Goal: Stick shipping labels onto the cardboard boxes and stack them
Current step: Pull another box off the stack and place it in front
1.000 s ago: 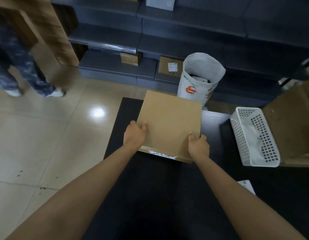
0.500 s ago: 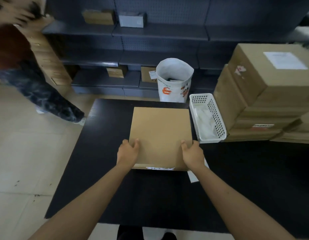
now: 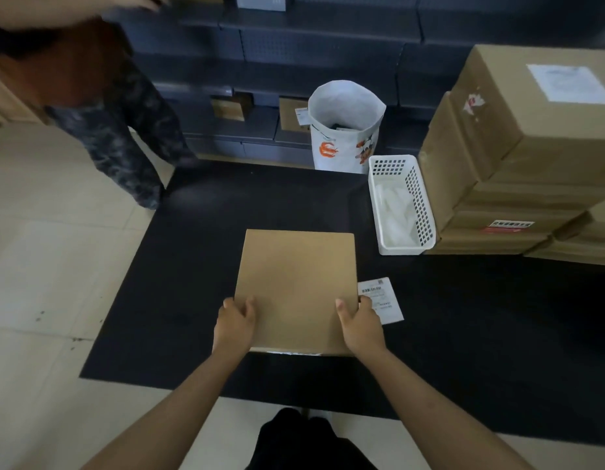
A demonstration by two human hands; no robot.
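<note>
While the flat square brown cardboard box [image 3: 296,290] lies on the black table top [image 3: 480,327], near its front middle, it is gripped at both near corners. The left hand [image 3: 235,325] is curled round the near left corner, with the thumb laid on the top face and the fingers hidden under the edge. The right hand [image 3: 360,325] is curled round the near right corner in the same way, thumb on top. Whether the box is fully resting on the table or slightly raised at the near edge cannot be told.

A white shipping label with a barcode [image 3: 382,300] lies flat on the table, just beside the right edge of the box and partly covered by the right hand. Behind it a white perforated plastic basket [image 3: 419,198] is placed, and beside the basket a stack of large brown cardboard boxes [image 3: 518,147] is seen, the top one carrying a white label. A white paper bag with orange prints [image 3: 345,130] stands behind the table, in front of dark grey shelves [image 3: 328,45]. Another person in dark patterned trousers [image 3: 124,137] is seen at the far left.
</note>
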